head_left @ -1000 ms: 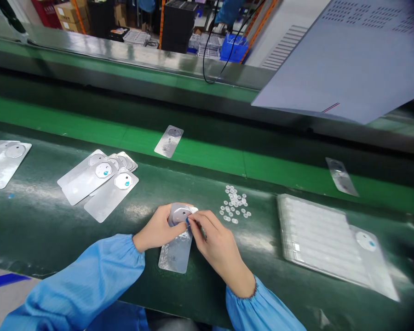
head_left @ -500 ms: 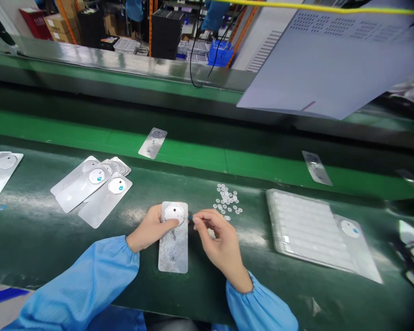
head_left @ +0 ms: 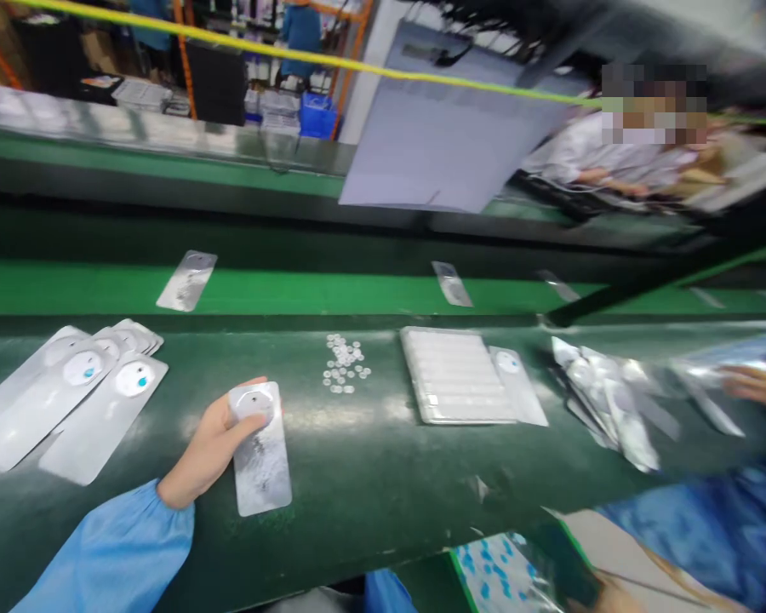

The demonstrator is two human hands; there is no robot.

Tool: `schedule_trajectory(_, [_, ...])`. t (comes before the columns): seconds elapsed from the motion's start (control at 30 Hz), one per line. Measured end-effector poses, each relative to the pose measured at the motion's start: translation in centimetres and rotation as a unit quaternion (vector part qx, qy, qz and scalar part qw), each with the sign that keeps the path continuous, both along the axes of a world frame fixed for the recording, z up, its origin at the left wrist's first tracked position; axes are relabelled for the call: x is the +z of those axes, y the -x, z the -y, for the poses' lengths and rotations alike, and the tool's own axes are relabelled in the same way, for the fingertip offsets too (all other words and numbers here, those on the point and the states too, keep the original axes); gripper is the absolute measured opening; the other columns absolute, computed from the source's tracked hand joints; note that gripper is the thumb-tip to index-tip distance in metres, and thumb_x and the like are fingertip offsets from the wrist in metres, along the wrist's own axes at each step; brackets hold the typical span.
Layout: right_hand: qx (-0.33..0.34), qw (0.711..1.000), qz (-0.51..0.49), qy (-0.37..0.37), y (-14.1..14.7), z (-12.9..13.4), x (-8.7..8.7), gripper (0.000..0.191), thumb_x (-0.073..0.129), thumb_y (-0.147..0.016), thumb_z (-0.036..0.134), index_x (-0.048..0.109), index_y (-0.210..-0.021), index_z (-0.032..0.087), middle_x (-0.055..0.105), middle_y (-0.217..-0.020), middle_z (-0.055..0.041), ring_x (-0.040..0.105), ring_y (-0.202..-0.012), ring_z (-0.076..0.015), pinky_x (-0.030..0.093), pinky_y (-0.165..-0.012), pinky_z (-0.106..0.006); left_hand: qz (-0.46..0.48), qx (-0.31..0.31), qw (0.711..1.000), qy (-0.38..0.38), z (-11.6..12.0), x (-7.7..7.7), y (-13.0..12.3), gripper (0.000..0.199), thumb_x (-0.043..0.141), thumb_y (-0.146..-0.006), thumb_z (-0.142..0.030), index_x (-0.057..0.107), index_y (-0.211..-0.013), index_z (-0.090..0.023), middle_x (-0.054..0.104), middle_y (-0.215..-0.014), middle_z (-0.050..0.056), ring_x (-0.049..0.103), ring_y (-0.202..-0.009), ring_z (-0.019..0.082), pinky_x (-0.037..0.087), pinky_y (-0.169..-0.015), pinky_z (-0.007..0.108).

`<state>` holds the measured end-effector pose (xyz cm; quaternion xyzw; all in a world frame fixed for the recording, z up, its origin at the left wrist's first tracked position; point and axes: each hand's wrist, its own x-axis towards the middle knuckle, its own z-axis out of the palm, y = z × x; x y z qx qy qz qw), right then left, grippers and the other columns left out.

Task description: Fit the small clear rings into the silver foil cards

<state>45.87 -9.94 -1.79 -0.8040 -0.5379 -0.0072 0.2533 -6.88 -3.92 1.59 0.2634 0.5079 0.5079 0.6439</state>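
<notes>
My left hand (head_left: 208, 443) is closed on a silvery rectangular plate (head_left: 261, 460), its thumb over the round patch near the upper end. My right hand cannot be made out in this view. Left of my left hand, overlapping plates (head_left: 99, 417) with white round patches and blue marks lie on the green table (head_left: 357, 477). Small clear discs (head_left: 345, 362) lie scattered to the right of the held plate. Farther right is a stack of clear ribbed trays (head_left: 456, 375), with another plate (head_left: 520, 383) beside it.
Plates (head_left: 188, 281) lie on the green strip beyond. Crumpled silvery packets (head_left: 613, 400) are at right, near a person's hand (head_left: 757, 383). A blue-dotted sheet (head_left: 494, 570) and another hand (head_left: 613, 593), apparently a co-worker's, are at the lower edge. A grey panel (head_left: 440, 128) hangs above.
The view has swung right, bringing the co-worker's hand, packets and dotted sheet into sight. My right hand has left the held plate and the view; my left hand keeps its hold.
</notes>
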Motion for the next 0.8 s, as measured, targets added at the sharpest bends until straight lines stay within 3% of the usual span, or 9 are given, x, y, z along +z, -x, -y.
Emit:
schedule_trajectory(0.07, [-0.046, 0.997, 0.015, -0.054, 2.4, 0.5, -0.1, 0.035, 0.053, -0.092, 0.044, 0.074, -0.073, 0.023, 0.072, -0.073, -0.0141, 0.071, -0.065, -0.0285, 0.057, -0.050, -0.039, -0.004, 0.019, 1.000, 0.022, -0.2, 0.3, -0.5, 0.075, 0.091, -0.070, -0.038, 0.059, -0.134, -0.016, 0.077, -0.110, 0.011, 0.073, -0.098, 0.026, 0.057, -0.082, 0.030])
schedule_trajectory(0.13, [-0.041, 0.993, -0.037, -0.103, 7.3, 0.1, 0.5, 0.039, 0.055, -0.090, 0.052, 0.076, -0.088, 0.019, 0.076, -0.088, -0.0183, 0.073, -0.076, -0.0320, 0.059, -0.064, -0.044, -0.006, 0.042, 0.998, 0.040, -0.6, 0.4, -2.0, 0.079, 0.093, -0.066, -0.040, 0.058, -0.133, -0.017, 0.078, -0.102, 0.008, 0.074, -0.091, 0.024, 0.057, -0.076, 0.028])
schedule_trajectory(0.2, [0.052, 0.979, -0.169, -0.099, 13.8, -0.8, 1.4, 0.045, 0.053, -0.094, 0.054, 0.074, -0.102, 0.016, 0.077, -0.097, -0.0164, 0.074, -0.087, -0.0287, 0.060, -0.078, -0.041, 0.006, 0.051, 0.997, 0.050, -0.7, 0.4, -4.7, 0.083, 0.095, -0.063, -0.041, 0.056, -0.133, -0.017, 0.078, -0.098, 0.007, 0.075, -0.089, 0.024, 0.058, -0.074, 0.027])
schedule_trajectory(0.27, [0.205, 0.929, -0.309, -0.003, 19.8, -2.0, 2.2, 0.042, 0.054, -0.098, 0.052, 0.073, -0.114, 0.018, 0.077, -0.099, -0.0120, 0.073, -0.087, -0.0244, 0.060, -0.076, -0.035, 0.030, 0.041, 0.998, 0.046, -0.6, 0.3, -8.1, 0.086, 0.094, -0.062, -0.046, 0.055, -0.132, -0.016, 0.078, -0.101, 0.009, 0.075, -0.095, 0.026, 0.059, -0.079, 0.030])
schedule_trajectory(0.37, [0.311, 0.853, -0.416, 0.056, 23.4, -3.6, 3.1, 0.040, 0.059, -0.097, 0.052, 0.076, -0.107, 0.018, 0.077, -0.089, -0.0084, 0.072, -0.079, -0.0223, 0.058, -0.066, -0.029, 0.037, -0.007, 0.999, -0.002, -0.6, 0.4, -11.8, 0.084, 0.088, -0.068, -0.054, 0.053, -0.134, -0.016, 0.074, -0.118, 0.014, 0.070, -0.112, 0.029, 0.057, -0.094, 0.035])
schedule_trajectory(0.43, [0.266, 0.873, -0.408, 0.014, 20.5, -5.2, 3.6, 0.045, 0.058, -0.095, 0.057, 0.077, -0.103, 0.017, 0.077, -0.089, -0.0089, 0.071, -0.078, -0.0232, 0.058, -0.067, -0.031, 0.002, -0.044, 0.997, -0.060, -1.2, 0.7, -11.8, 0.081, 0.085, -0.072, -0.054, 0.051, -0.137, -0.020, 0.068, -0.133, 0.015, 0.062, -0.128, 0.029, 0.051, -0.107, 0.038])
schedule_trajectory(0.53, [0.111, 0.955, -0.271, -0.055, 10.5, -9.1, 5.2, 0.061, 0.057, -0.087, 0.069, 0.077, -0.105, 0.015, 0.077, -0.089, -0.0093, 0.071, -0.077, -0.0251, 0.058, -0.067, -0.033, -0.111, -0.044, 0.985, -0.123, -2.4, 1.3, -8.0, 0.074, 0.082, -0.074, -0.057, 0.052, -0.134, -0.024, 0.062, -0.142, 0.013, 0.052, -0.139, 0.029, 0.042, -0.118, 0.043])
schedule_trajectory(0.67, [-0.028, 0.982, -0.176, -0.057, -1.2, -15.0, 8.2, 0.061, 0.049, -0.094, 0.060, 0.074, -0.106, 0.005, 0.074, -0.085, -0.0151, 0.070, -0.082, -0.0306, 0.057, -0.071, -0.039, -0.246, 0.024, 0.961, -0.120, -3.3, 0.8, -1.7, 0.074, 0.079, -0.068, -0.067, 0.056, -0.125, -0.025, 0.065, -0.135, 0.014, 0.056, -0.134, 0.035, 0.039, -0.119, 0.054])
schedule_trajectory(0.8, [-0.081, 0.993, -0.086, 0.002, -2.6, -19.4, 8.4, 0.038, 0.060, -0.099, 0.042, 0.068, -0.117, 0.010, 0.069, -0.115, -0.0163, 0.066, -0.107, -0.0294, 0.054, -0.094, -0.048, -0.272, 0.053, 0.956, -0.099, -3.2, -0.7, 0.3, 0.080, 0.080, -0.060, -0.071, 0.057, -0.119, -0.023, 0.068, -0.128, 0.015, 0.060, -0.128, 0.039, 0.042, -0.116, 0.058])
